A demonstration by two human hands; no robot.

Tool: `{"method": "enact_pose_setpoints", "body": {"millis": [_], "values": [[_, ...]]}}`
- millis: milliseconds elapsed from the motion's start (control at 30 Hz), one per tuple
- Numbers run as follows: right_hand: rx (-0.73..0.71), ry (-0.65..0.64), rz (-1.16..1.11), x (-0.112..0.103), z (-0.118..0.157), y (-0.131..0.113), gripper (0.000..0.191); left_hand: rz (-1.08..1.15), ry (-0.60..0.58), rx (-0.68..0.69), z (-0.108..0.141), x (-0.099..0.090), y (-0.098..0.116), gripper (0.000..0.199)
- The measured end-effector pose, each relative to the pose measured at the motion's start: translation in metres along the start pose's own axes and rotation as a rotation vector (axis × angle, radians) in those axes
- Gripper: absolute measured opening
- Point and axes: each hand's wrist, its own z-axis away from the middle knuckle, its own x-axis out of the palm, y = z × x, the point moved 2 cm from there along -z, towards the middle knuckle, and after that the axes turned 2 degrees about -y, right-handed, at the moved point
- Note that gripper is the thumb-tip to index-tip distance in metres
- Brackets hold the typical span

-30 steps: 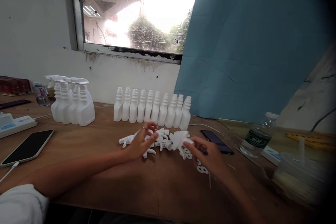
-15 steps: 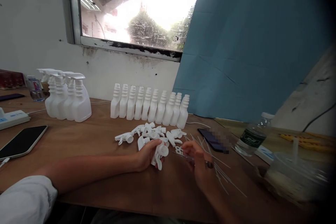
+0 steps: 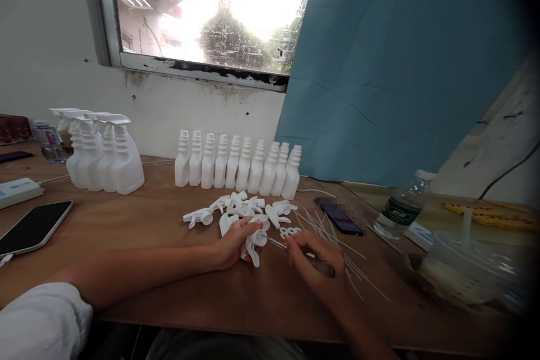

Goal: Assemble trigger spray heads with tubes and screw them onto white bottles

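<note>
My left hand [image 3: 233, 244] is closed around a white trigger spray head [image 3: 253, 243], its round open end turned to the right. In my right hand [image 3: 318, 261] is a slim screwdriver-like tool [image 3: 323, 266] with a dark handle. Its thin pale shaft points left, with the tip at the spray head's opening; how deep it reaches I cannot tell. Small white ring washers [image 3: 289, 232] lie just beyond my right fingers. More white spray heads [image 3: 241, 205] are heaped behind my left hand. Thin white dip tubes [image 3: 337, 239] lie loosely beside and beyond my right hand.
White bottles without heads [image 3: 237, 166] stand in a row near the wall. Several bottles with spray heads [image 3: 105, 157] stand at left. Phones [image 3: 36, 228] lie on both sides. A water bottle [image 3: 399, 211] and a lidded plastic cup [image 3: 459, 270] stand at right.
My right hand has turned, bringing the tool's shaft to the spray head's opening. My left hand still grips the spray head. The view has shifted slightly.
</note>
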Motion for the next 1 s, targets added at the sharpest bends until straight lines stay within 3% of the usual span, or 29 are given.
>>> {"method": "enact_pose_setpoints", "body": {"millis": [133,400,533,667,1000], "values": [[-0.080,0.070,0.090,0.004,0.003,0.002,0.027,-0.011,0.029,-0.011,0.000,-0.001,-0.002,0.041],[-0.132,0.214,0.228,0.009,0.008,0.005,0.028,0.089,-0.116,-0.002,0.001,0.000,-0.002,0.040],[-0.099,0.186,0.243,0.012,0.006,0.005,0.029,0.097,-0.153,0.010,0.002,0.000,0.000,0.040],[-0.136,0.123,0.223,0.013,0.003,0.007,0.033,0.063,-0.114,-0.023,0.002,0.000,0.001,0.043],[0.276,-0.110,-0.186,0.009,-0.001,0.007,0.040,-0.088,-0.131,-0.108,0.003,-0.001,0.003,0.044]]}}
